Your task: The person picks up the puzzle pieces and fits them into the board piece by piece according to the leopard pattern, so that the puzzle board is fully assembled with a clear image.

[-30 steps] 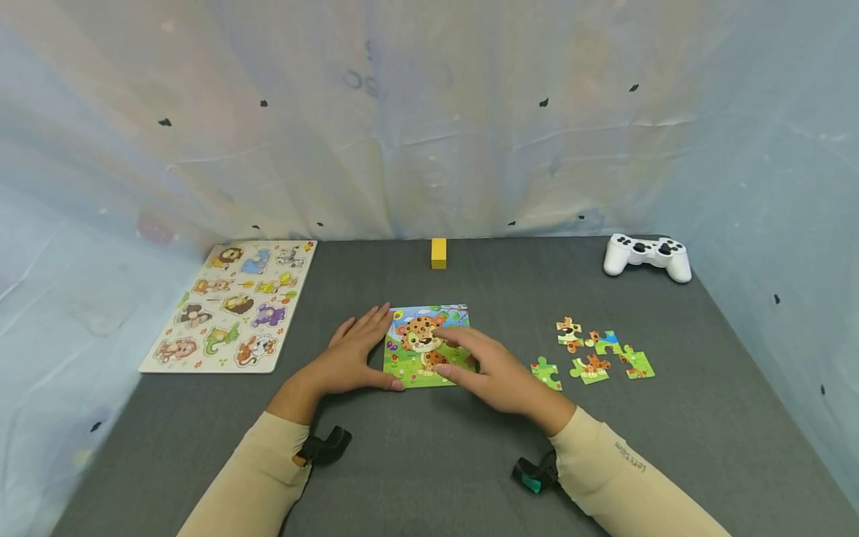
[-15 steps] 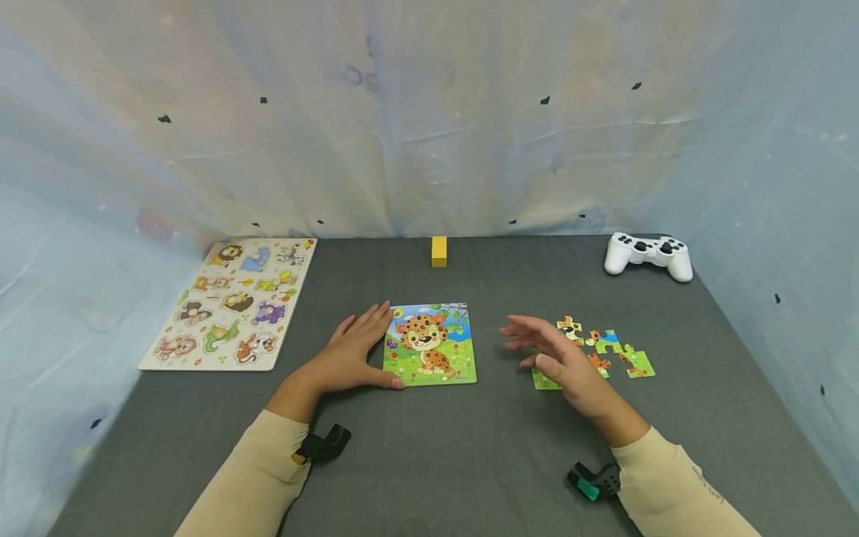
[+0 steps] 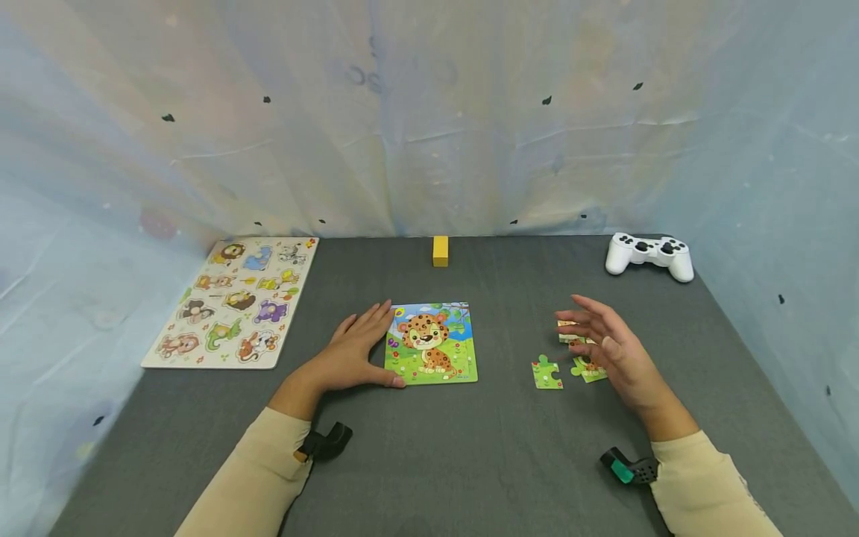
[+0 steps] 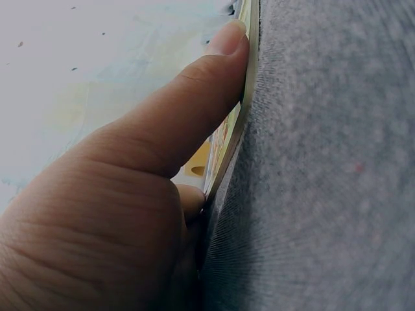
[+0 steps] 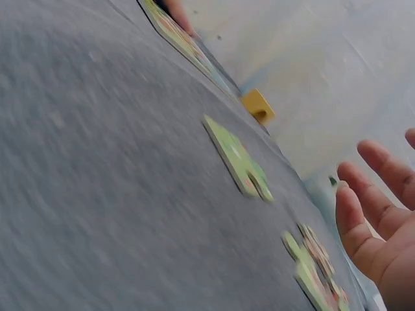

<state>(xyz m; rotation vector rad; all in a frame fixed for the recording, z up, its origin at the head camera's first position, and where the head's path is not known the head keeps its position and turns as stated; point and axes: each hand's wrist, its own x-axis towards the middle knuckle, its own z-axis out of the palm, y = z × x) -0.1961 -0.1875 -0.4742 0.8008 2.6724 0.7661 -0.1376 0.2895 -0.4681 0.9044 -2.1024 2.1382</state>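
Observation:
My left hand point(image 3: 352, 356) rests along the left side of a square leopard puzzle board point(image 3: 432, 343), its thumb point(image 4: 220, 78) at the near left corner. The fingers lie straight against the edge. Over on the right, my right hand point(image 3: 620, 362) hovers above loose jigsaw pieces with its fingers spread and nothing in them. A green piece point(image 3: 546, 374) lies in plain sight left of that hand, and is seen as a flat piece point(image 5: 235, 159) in the right wrist view. Another piece point(image 3: 589, 371) shows beside the fingers. Further pieces are partly or wholly covered by the hand.
At the back left lies a white animal puzzle board point(image 3: 235, 302). A yellow block point(image 3: 440, 251) stands at the table's back edge, and a white game controller point(image 3: 649, 256) sits at the back right. Grey cloth point(image 3: 456, 455) covers the table, with draped sheeting around it.
My right hand has left the leopard board and moved rightward to above the loose pieces. The leopard picture, partly covered before, is now in full view. My left hand stays at the board's edge.

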